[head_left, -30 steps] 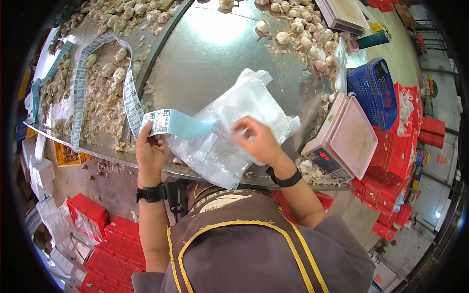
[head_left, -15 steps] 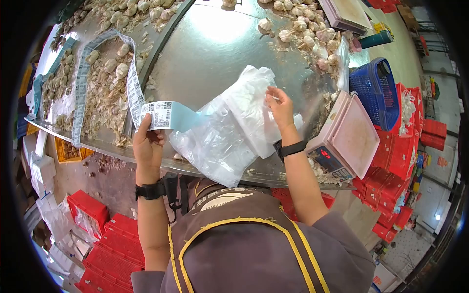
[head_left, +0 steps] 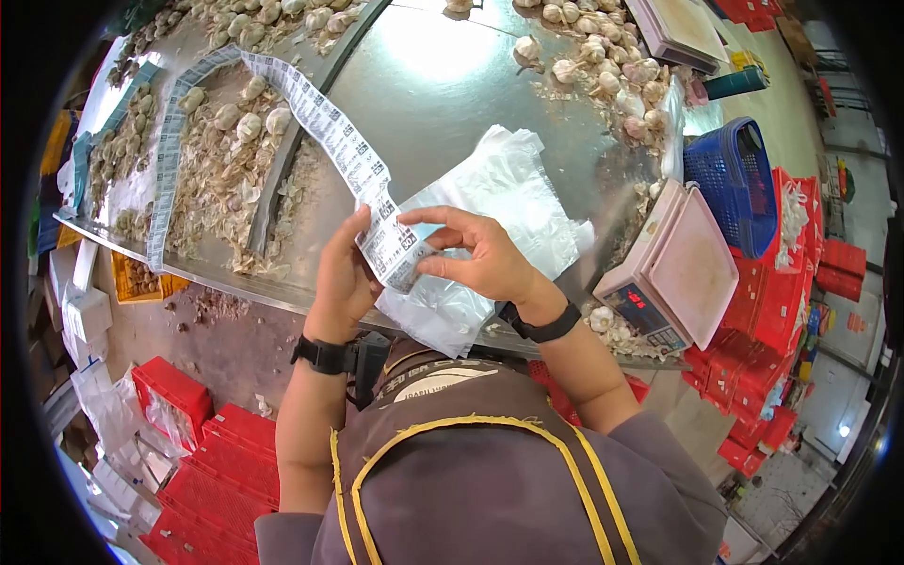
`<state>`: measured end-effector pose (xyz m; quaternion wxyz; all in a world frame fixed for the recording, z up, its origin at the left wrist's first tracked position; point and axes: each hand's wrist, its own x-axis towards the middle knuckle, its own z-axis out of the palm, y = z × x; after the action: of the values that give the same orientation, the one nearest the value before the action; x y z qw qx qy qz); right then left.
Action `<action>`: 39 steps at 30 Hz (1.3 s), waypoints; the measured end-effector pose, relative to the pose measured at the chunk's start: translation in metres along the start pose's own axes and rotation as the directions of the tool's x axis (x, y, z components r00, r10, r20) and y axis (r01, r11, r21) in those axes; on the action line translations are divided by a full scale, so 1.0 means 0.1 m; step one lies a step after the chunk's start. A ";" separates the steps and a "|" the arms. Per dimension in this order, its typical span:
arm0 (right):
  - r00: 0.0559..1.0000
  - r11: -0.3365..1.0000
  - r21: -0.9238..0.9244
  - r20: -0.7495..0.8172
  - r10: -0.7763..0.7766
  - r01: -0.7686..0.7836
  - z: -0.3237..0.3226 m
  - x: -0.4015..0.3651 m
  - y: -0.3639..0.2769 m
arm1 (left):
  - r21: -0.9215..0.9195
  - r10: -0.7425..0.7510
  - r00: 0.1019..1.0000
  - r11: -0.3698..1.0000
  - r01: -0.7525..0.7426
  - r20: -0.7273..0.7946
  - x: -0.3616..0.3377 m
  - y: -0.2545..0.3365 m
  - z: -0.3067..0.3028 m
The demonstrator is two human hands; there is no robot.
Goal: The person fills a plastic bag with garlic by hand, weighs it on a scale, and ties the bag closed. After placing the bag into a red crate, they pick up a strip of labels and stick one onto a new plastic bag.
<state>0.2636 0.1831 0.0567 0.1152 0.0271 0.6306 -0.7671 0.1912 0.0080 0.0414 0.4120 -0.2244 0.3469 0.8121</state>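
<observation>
A long strip of printed labels point(head_left: 341, 141) runs from the left of the metal table into my hands. My left hand point(head_left: 347, 273) is closed on the strip near its end, thumb on top. My right hand point(head_left: 485, 254) is at the right edge of that end, thumb and fingers bent around it. Under both hands lies a stack of clear plastic bags point(head_left: 508, 193), flat on the table near its front edge.
Right of the bags stands a weighing scale point(head_left: 683, 264) with a lit red display, and beyond it a blue basket point(head_left: 725, 184). Garlic bulbs point(head_left: 603, 66) lie at the back right. More garlic and loose skins point(head_left: 221, 179) cover the left, behind a metal divider point(head_left: 282, 179). Red crates point(head_left: 221, 471) sit below.
My left hand has moved right with the strip's end, now over the bags. My right hand has come left and down from above the bags to the labels.
</observation>
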 end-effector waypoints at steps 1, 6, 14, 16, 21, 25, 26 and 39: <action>0.999 0.999 0.048 0.025 0.021 -0.023 0.01 -0.01 0.02 | -0.070 0.007 0.997 0.998 -0.002 0.078 0.08 -0.04 -0.13; 0.999 0.988 -0.143 -0.014 0.051 -0.052 0.09 -0.08 -0.02 | -0.009 -0.059 0.993 0.998 0.060 0.103 0.14 -0.12 -0.23; 0.807 0.973 0.219 -0.586 0.076 0.067 -0.15 -0.25 0.03 | 0.026 0.129 0.991 0.991 -0.128 -0.043 0.13 0.05 -0.58; 0.764 0.997 0.077 -0.644 0.046 0.004 -0.62 -0.21 0.47 | 0.020 0.137 0.976 0.991 -0.136 -0.170 0.08 0.10 -0.49; 0.739 0.894 -0.315 -0.674 0.026 -0.319 -1.11 -0.12 1.14 | 0.007 0.175 0.972 0.984 -0.177 -0.158 0.05 0.17 -0.53; 0.634 0.634 -0.582 -0.752 -0.182 -0.509 -1.15 -0.13 1.15 | -0.014 0.186 0.971 0.982 -0.190 -0.149 0.02 0.19 -0.58; 0.580 0.625 -0.567 -0.786 -0.215 -0.537 -1.18 -0.16 1.11 | -0.016 0.186 0.971 0.982 -0.190 -0.149 0.02 0.19 -0.58; 0.639 0.469 -0.838 -0.526 -0.561 -0.278 -0.89 -0.29 0.78 | -0.011 0.274 0.947 0.960 -0.280 -0.168 -0.04 0.32 -0.67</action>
<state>0.2994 0.2599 -0.0307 -0.2332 0.2203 0.9120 -0.2558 0.1720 -0.0579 0.0119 0.2599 -0.2471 0.3936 0.8464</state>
